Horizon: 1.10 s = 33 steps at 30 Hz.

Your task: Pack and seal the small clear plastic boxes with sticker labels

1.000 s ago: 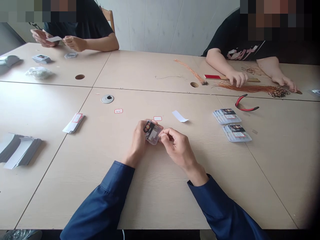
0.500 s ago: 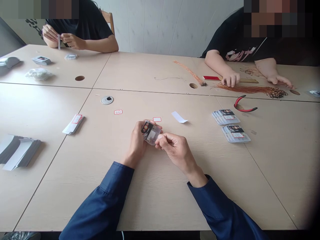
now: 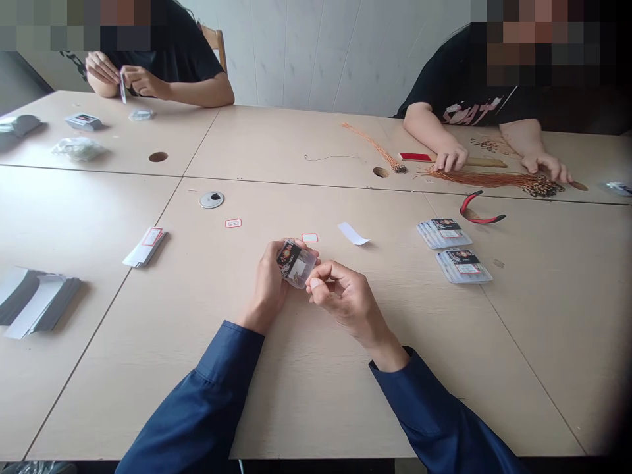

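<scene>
My left hand (image 3: 270, 280) is closed around a small clear plastic box (image 3: 297, 264) with a black printed label and a pale patch. My right hand (image 3: 340, 295) is at the box's right edge, thumb and forefinger pinched together. Whatever lies between those fingertips is hidden. Just beyond the box lies a red-bordered white sticker (image 3: 309, 237), and further left another red-bordered sticker (image 3: 234, 223) with writing. A curled white paper strip (image 3: 353, 233) rests to the right of them.
To the right are two stacks of similar flat boxes (image 3: 464, 266) and red-handled pliers (image 3: 481, 209). Paper stacks (image 3: 42, 299) stand at the left. Across the table, one co-worker's hands (image 3: 451, 158) touch a copper-coloured wire bundle (image 3: 494, 179); another person holds a thin strip (image 3: 123, 87).
My right fingertips have shifted slightly at the box's edge; the box stays in my left hand. The right co-worker's far hand has moved onto the wire bundle's end.
</scene>
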Motion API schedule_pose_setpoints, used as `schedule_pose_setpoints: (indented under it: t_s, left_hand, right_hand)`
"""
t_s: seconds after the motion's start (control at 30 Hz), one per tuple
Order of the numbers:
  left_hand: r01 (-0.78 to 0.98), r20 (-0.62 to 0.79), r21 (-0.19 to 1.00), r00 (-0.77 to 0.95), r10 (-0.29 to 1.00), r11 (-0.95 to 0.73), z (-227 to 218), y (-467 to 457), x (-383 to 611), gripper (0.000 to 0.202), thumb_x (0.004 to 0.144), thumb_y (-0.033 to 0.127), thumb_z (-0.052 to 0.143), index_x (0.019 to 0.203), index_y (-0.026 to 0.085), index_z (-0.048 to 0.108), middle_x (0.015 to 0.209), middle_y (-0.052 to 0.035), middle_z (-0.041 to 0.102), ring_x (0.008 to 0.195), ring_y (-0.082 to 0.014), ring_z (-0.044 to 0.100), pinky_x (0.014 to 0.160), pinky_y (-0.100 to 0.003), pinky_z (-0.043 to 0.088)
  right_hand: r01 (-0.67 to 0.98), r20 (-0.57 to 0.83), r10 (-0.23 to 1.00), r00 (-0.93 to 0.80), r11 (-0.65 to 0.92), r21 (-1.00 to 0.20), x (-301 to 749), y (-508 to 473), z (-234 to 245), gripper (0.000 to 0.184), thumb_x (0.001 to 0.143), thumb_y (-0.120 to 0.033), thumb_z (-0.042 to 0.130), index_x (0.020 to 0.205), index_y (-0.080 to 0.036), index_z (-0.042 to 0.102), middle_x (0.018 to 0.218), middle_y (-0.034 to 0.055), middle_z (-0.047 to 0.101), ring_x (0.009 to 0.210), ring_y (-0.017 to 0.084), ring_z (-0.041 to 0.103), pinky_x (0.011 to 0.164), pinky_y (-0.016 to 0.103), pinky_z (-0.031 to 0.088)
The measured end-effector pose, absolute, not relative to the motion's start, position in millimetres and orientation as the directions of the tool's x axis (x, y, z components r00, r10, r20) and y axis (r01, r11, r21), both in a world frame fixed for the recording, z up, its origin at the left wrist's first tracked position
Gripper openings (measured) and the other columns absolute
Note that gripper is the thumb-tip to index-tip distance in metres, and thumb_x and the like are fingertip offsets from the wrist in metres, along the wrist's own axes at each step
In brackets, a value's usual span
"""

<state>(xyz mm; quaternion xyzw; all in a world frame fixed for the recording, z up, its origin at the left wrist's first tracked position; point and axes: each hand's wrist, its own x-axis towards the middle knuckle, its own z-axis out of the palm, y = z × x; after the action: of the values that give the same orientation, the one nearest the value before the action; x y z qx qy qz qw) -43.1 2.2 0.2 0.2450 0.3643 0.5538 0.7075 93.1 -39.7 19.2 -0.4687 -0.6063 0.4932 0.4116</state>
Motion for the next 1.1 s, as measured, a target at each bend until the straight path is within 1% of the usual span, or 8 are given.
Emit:
schedule_pose_setpoints:
  t_s: [0.17,0.33,0.5,0.7,0.8,0.9,1.03,1.1]
  left_hand:
    - [-0.597,-0.244,0.757,0.117,0.963,0.265,0,2,-43,0.025,0.081,0.037,0.047,0.082,0.017,0.062,0.080,-0.0072,0.072,0.073,-0.0210,0.069,0.069,-0.031,0.054]
    - [-0.602,-0.224,0.756,0.130,0.966,0.256,1,1,-44,0.025,0.083,0.037,0.047,0.083,0.016,0.061,0.079,-0.0081,0.071,0.077,-0.0225,0.070,0.070,-0.032,0.054]
    - [-0.597,-0.222,0.757,0.147,0.964,0.265,2,0,-45,0.026,0.082,0.039,0.049,0.083,0.017,0.062,0.081,-0.0081,0.071,0.079,-0.0231,0.070,0.066,-0.032,0.056]
    - [-0.588,-0.253,0.746,0.185,0.950,0.313,5,0,-46,0.029,0.082,0.041,0.049,0.085,0.016,0.063,0.084,-0.0098,0.070,0.081,-0.0255,0.069,0.055,-0.035,0.060]
    - [-0.588,-0.252,0.745,0.189,0.949,0.315,6,1,-47,0.028,0.082,0.038,0.048,0.085,0.015,0.063,0.083,-0.0109,0.070,0.081,-0.0261,0.069,0.054,-0.035,0.060]
    - [-0.585,-0.248,0.749,0.188,0.950,0.311,5,2,-48,0.028,0.082,0.037,0.048,0.086,0.014,0.063,0.084,-0.0113,0.071,0.084,-0.0273,0.070,0.055,-0.036,0.060]
    - [-0.580,-0.253,0.753,0.179,0.951,0.310,6,2,-47,0.028,0.081,0.037,0.049,0.086,0.013,0.063,0.085,-0.0119,0.071,0.084,-0.0278,0.071,0.057,-0.036,0.061]
    - [-0.575,-0.260,0.755,0.177,0.949,0.315,7,2,-47,0.027,0.081,0.037,0.049,0.085,0.013,0.063,0.085,-0.0119,0.072,0.084,-0.0274,0.071,0.058,-0.035,0.061]
  right_hand:
    - [0.182,0.054,0.964,-0.259,0.104,-0.978,93,-40,21,0.011,0.083,-0.025,0.060,0.074,-0.020,0.056,0.069,-0.0030,0.056,0.062,0.011,0.053,0.059,0.023,0.044]
    - [0.204,0.051,0.934,-0.354,0.130,-0.970,95,-41,18,0.028,0.090,-0.026,0.048,0.063,-0.020,0.049,0.059,-0.0021,0.054,0.056,0.011,0.048,0.054,0.023,0.038]
    - [0.138,-0.040,0.875,-0.482,0.031,-0.990,95,-44,25,0.045,0.098,-0.040,0.048,0.057,-0.019,0.050,0.056,-0.0016,0.054,0.053,0.010,0.048,0.053,0.024,0.038]
    - [0.155,-0.176,0.591,-0.788,-0.086,-0.984,91,-57,47,0.044,0.097,-0.044,0.054,0.063,-0.018,0.066,0.065,0.0003,0.064,0.058,0.010,0.054,0.056,0.021,0.042]
    - [0.185,-0.199,0.378,-0.904,-0.074,-0.980,88,-64,40,0.022,0.087,-0.039,0.069,0.082,-0.019,0.076,0.072,-0.0008,0.069,0.066,0.010,0.060,0.063,0.018,0.046]
    - [0.201,-0.213,0.168,-0.962,-0.086,-0.976,85,-68,30,0.026,0.081,-0.034,0.076,0.103,-0.020,0.077,0.078,-0.0018,0.071,0.071,0.009,0.064,0.067,0.015,0.047]
    - [0.349,-0.356,0.107,-0.928,-0.076,-0.934,85,-67,37,0.018,0.085,-0.035,0.072,0.086,-0.018,0.079,0.068,-0.0035,0.068,0.064,0.006,0.061,0.059,0.012,0.042]
    - [0.377,-0.383,0.066,-0.921,-0.090,-0.922,87,-65,46,0.018,0.086,-0.034,0.070,0.090,-0.019,0.079,0.063,-0.0049,0.064,0.059,0.006,0.060,0.056,0.013,0.041]
